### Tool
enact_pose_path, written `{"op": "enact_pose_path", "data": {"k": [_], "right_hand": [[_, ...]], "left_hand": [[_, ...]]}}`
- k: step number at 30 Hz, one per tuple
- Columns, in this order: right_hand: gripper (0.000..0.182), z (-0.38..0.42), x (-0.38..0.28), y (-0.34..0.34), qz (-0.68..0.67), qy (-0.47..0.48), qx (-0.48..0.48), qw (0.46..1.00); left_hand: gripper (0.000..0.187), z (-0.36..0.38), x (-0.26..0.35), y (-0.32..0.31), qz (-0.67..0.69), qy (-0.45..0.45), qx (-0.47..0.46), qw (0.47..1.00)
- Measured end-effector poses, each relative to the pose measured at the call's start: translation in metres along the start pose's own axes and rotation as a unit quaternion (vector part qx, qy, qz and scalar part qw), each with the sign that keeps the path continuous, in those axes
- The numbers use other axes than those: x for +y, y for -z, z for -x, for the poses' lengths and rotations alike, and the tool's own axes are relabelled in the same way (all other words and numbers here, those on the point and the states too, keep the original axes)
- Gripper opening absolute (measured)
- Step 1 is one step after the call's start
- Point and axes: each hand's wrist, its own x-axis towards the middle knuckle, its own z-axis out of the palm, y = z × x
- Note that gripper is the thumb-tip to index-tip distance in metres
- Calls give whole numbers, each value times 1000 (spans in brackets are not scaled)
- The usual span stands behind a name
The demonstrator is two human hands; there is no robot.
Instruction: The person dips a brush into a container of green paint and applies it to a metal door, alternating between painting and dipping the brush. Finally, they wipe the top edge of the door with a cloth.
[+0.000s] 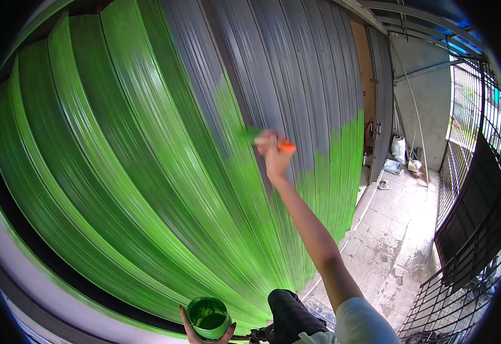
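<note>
My right hand (274, 150) is closed round a paintbrush (286, 146) with an orange handle. Its bristle end, green and blurred, is at the folding metal door (147, 114). Green paint covers the door's left side and lower right part, while the upper middle and right are still grey. Low in the view, my left hand (227, 332) holds a paint container (209, 317) from below, fingers round its sides. Green paint lies inside the container and coats its rim.
Right of the door, a tiled floor (385, 246) runs back to a pale wall (419, 86). Bags (398, 149) and small items lie near that wall. Metal bars (462, 166) with a dark sheet (474, 218) line the far right.
</note>
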Motion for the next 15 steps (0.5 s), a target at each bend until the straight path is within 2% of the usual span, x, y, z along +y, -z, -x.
{"op": "enact_pose_path", "data": {"k": [1, 4, 7, 9, 11, 14, 15], "right_hand": [[15, -11, -11, -16, -18, 52, 11, 998], [14, -18, -33, -33, -77, 52, -9, 996], [12, 19, 16, 18, -13, 30, -62, 998], [10, 43, 57, 66, 162, 66, -23, 984], [13, 69, 43, 89, 272, 120, 12, 955], [13, 67, 39, 87, 343, 67, 19, 937], [16, 60, 34, 75, 319, 64, 3, 946]], "left_hand": [[102, 0, -1, -2, 2, -4, -1, 1000], [102, -1, 2, -6, 9, -16, -4, 1000], [101, 0, 9, -6, 1, -22, -10, 1000], [101, 0, 11, -8, -16, -36, -2, 999], [101, 1, 5, -5, -10, -14, -8, 1000], [101, 0, 6, -4, -8, -9, -8, 1000], [101, 1, 7, -4, -8, -10, -7, 1000]]}}
